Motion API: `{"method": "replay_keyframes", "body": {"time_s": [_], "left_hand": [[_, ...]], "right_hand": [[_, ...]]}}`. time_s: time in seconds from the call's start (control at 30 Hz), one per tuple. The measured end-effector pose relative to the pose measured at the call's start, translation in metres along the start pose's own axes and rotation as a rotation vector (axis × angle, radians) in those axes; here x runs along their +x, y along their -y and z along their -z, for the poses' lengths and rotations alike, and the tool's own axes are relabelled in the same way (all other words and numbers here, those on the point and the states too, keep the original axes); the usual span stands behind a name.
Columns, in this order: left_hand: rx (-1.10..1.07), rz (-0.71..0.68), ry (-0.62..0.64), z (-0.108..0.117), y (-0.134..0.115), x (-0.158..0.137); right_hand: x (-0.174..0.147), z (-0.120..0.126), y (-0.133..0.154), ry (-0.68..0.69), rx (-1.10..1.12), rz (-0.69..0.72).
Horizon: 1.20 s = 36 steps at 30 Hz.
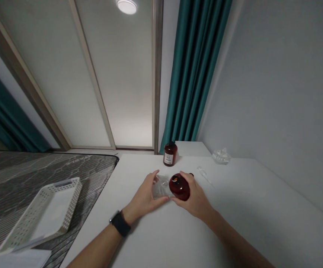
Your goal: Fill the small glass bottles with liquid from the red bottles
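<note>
My right hand (195,197) is closed around a dark amber-red bottle (179,188), tilted with its uncapped neck toward me. A small black part shows just behind its fingers; what it is I cannot make out. To the left, my left hand (147,193) is curved around a clear plastic item (160,186), thumb in front and fingers behind. Whether this is a bag or a cup is hard to see. Bottle and plastic are side by side over the white table (161,238). Behind them stands a second amber-red bottle (170,154) with a white label and a dark top.
A thin clear plastic piece (204,175) lies right of my right hand. Crumpled clear plastic (221,156) sits near the wall, beside a white box-like block (192,148). Left of the table, a white perforated basket (45,212) rests lower down on a grey patterned surface.
</note>
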<state>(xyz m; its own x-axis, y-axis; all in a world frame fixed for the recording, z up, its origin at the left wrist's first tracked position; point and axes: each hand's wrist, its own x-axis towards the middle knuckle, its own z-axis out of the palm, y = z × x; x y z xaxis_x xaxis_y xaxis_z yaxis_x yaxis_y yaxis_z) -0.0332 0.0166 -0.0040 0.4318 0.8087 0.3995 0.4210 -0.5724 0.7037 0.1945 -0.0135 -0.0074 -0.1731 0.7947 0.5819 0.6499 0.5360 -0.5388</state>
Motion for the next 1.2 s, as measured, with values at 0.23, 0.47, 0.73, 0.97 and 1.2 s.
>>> {"method": "replay_keyframes", "body": {"time_s": [0.23,0.47,0.73,0.97,1.2], "left_hand": [[0.078,-0.085,0.024,0.004,0.005,0.001],[0.178,-0.158,0.079,0.005,0.004,0.001],[0.246,-0.19,0.089,0.007,-0.005,0.001],[0.258,-0.18,0.096,0.003,-0.005,0.0],[0.195,-0.156,0.091,-0.001,-0.005,-0.001]], "right_hand": [[0.005,0.013,0.008,0.093,-0.047,0.047],[0.007,0.028,0.011,0.205,-0.189,0.103],[0.005,0.036,0.01,0.269,-0.316,0.162],[0.009,0.039,0.009,0.367,-0.376,0.168],[0.014,0.042,0.011,0.417,-0.407,0.182]]}}
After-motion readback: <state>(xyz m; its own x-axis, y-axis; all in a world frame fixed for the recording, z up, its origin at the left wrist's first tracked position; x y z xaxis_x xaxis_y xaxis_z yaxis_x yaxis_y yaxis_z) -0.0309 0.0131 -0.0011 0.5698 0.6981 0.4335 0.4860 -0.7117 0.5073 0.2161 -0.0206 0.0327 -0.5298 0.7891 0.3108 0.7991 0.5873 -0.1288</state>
